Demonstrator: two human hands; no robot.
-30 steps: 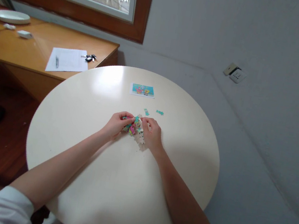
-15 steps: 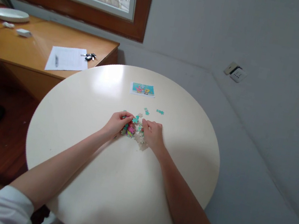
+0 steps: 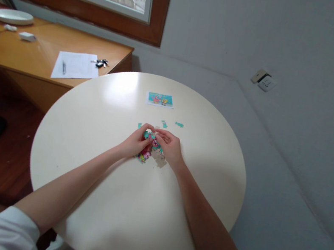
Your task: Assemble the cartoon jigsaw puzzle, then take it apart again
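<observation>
My left hand (image 3: 136,141) is curled at the left side of a small heap of jigsaw puzzle pieces (image 3: 145,154), its thumb and fingers closed around some of them. Opposite it, my right hand (image 3: 170,145) has its fingers pinched at a pink-patterned puzzle piece (image 3: 155,142), and the fingertips of both hands nearly meet. Pieces in the heap are pink, teal and multicoloured, with pale backs showing on the right. Beyond the hands lie two teal joined bits of puzzle, one left (image 3: 164,123) and one right (image 3: 179,124). Fingers hide part of the heap.
A small picture card (image 3: 160,99) with cartoon figures lies farther back on the round white table (image 3: 127,204). On the wooden desk (image 3: 40,55) at the left are a paper sheet (image 3: 78,67), keys (image 3: 100,63), a small white box (image 3: 26,36) and a white dish (image 3: 11,16).
My hands have come closer together over the heap, the left moving right. The teal piece at the left fingertips no longer shows there, and more pink pieces show between the hands.
</observation>
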